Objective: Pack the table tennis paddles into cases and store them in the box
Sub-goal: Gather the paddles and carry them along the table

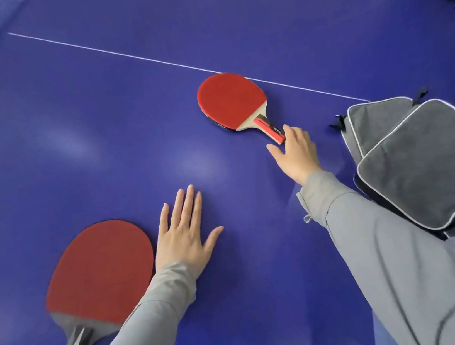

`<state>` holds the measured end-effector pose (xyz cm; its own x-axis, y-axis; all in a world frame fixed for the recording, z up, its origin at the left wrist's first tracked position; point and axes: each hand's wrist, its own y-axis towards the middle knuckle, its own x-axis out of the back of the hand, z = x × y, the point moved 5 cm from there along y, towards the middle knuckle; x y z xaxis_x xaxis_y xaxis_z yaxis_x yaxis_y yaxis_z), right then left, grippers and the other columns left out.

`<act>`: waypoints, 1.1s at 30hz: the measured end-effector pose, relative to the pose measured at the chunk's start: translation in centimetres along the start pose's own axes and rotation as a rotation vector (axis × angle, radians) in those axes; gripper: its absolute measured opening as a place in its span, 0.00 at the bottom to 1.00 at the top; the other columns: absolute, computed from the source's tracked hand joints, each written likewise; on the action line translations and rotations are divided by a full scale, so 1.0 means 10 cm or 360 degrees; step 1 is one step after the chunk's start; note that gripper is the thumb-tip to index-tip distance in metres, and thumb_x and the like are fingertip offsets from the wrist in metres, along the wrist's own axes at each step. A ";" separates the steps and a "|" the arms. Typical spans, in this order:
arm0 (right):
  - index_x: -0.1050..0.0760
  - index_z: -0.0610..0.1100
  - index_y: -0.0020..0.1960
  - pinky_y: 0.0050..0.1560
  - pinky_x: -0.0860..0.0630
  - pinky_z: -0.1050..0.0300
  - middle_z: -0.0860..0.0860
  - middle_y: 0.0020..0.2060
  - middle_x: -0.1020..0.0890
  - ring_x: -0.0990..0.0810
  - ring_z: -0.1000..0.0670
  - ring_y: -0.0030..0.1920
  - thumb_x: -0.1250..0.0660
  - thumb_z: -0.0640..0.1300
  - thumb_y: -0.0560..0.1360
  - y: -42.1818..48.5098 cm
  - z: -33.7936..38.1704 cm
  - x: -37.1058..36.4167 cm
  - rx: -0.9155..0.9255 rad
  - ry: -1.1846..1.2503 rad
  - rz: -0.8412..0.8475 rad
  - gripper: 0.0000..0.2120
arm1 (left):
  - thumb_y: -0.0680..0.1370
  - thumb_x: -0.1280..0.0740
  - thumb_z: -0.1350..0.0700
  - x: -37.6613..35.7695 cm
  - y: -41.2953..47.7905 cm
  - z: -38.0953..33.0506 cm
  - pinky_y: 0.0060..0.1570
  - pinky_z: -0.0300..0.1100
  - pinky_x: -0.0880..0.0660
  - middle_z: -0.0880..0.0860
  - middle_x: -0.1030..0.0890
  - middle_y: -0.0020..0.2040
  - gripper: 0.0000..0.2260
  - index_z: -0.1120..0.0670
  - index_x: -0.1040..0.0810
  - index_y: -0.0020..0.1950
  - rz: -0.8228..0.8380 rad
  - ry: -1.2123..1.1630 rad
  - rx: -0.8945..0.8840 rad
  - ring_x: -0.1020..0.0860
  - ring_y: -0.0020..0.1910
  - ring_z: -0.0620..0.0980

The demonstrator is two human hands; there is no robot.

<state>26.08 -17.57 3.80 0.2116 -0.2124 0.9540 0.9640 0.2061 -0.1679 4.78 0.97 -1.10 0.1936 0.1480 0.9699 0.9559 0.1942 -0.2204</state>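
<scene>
I am reaching my right hand [295, 157] to the far paddle [229, 100], whose blade edge is lying on the white line [116, 52]. My uncurled fingers are touching its handle end, not wrapping it. My left hand [183, 234] is lying flat, fingers spread, well short of that line, beside the near paddle [100, 272].

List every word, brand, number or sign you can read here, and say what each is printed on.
Nothing reads clearly.
Handle of the far paddle: small white lettering on a black tag, too blurred to read.
Black blade edge of the same paddle: tiny white mark, illegible.
Handle of the near paddle: white emblem, no legible letters.
The cases and table: no text visible.
</scene>
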 end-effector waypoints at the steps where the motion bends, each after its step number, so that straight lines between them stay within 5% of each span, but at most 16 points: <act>1: 0.42 0.38 0.73 0.64 0.36 0.45 0.43 0.70 0.34 0.37 0.42 0.70 0.41 0.55 0.79 0.07 0.03 -0.02 0.0015 -0.0016 -0.0028 0.30 | 0.76 0.62 0.34 0.01 0.01 0.01 0.75 0.50 0.57 0.49 0.55 0.78 0.35 0.53 0.56 0.77 -0.0004 -0.0010 0.0009 0.59 0.77 0.49; 8: 0.30 0.39 0.61 0.57 0.32 0.47 0.42 0.59 0.27 0.31 0.42 0.61 0.40 0.50 0.79 0.32 0.15 -0.05 0.0076 -0.0108 -0.0342 0.17 | 0.77 0.56 0.35 0.04 0.02 -0.02 0.73 0.51 0.51 0.50 0.48 0.78 0.34 0.54 0.47 0.77 -0.0143 0.0011 -0.0047 0.49 0.77 0.51; 13: 0.32 0.37 0.60 0.54 0.27 0.46 0.41 0.56 0.26 0.25 0.41 0.54 0.39 0.46 0.79 0.21 0.17 -0.04 0.0078 0.0324 -0.0351 0.14 | 0.77 0.56 0.35 0.05 0.02 -0.04 0.72 0.52 0.50 0.50 0.47 0.77 0.34 0.54 0.46 0.77 -0.0138 0.0029 -0.0041 0.48 0.76 0.52; 19: 0.32 0.38 0.58 0.46 0.30 0.54 0.44 0.53 0.26 0.26 0.45 0.49 0.38 0.43 0.79 -0.27 0.15 -0.05 0.0030 0.0692 -0.0385 0.12 | 0.74 0.68 0.33 -0.02 0.01 0.00 0.74 0.49 0.64 0.47 0.67 0.75 0.34 0.51 0.65 0.75 0.0000 0.0094 0.0008 0.68 0.74 0.49; 22: 0.33 0.39 0.57 0.46 0.31 0.56 0.48 0.50 0.28 0.29 0.50 0.46 0.38 0.44 0.79 -0.62 0.14 -0.09 -0.0015 0.0834 -0.0404 0.11 | 0.76 0.63 0.34 0.02 0.02 -0.02 0.73 0.49 0.65 0.49 0.67 0.76 0.33 0.53 0.68 0.74 0.0087 0.0147 0.0002 0.71 0.72 0.50; 25: 0.33 0.39 0.56 0.46 0.30 0.55 0.47 0.50 0.28 0.29 0.50 0.46 0.38 0.44 0.78 -1.01 0.17 -0.17 -0.0104 0.0951 -0.0418 0.11 | 0.80 0.51 0.40 0.17 -0.03 -0.05 0.75 0.48 0.60 0.51 0.59 0.78 0.31 0.53 0.57 0.78 0.0145 -0.0051 -0.0107 0.61 0.77 0.51; 28: 0.33 0.38 0.56 0.45 0.27 0.52 0.45 0.50 0.26 0.27 0.48 0.46 0.37 0.45 0.79 -1.45 0.22 -0.26 -0.0243 0.1096 -0.0447 0.11 | 0.80 0.40 0.49 0.46 -0.37 0.11 0.74 0.46 0.48 0.53 0.43 0.77 0.26 0.55 0.40 0.75 -0.0081 -0.0424 -0.0194 0.45 0.76 0.52; 30: 0.32 0.39 0.56 0.45 0.26 0.50 0.45 0.49 0.26 0.26 0.47 0.46 0.37 0.45 0.78 -1.76 0.28 -0.32 -0.0358 0.1148 -0.0483 0.11 | 0.75 0.31 0.56 0.59 -0.73 0.43 0.66 0.52 0.33 0.57 0.30 0.70 0.23 0.58 0.29 0.69 -0.0335 -0.0632 -0.0081 0.31 0.69 0.58; 33: 0.32 0.39 0.56 0.44 0.27 0.53 0.47 0.48 0.25 0.26 0.47 0.45 0.37 0.45 0.78 -2.27 0.40 -0.43 -0.0527 0.1192 -0.0536 0.11 | 0.71 0.26 0.58 0.47 -1.32 1.17 0.58 0.54 0.30 0.58 0.25 0.60 0.23 0.60 0.26 0.63 -0.0493 -0.0820 0.0358 0.27 0.59 0.61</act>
<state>2.66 -17.47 4.50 -0.1537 -0.8055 0.5723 0.9667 -0.2425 -0.0817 -9.50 10.46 5.13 -0.2687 0.4884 0.8302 0.8698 0.4934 -0.0088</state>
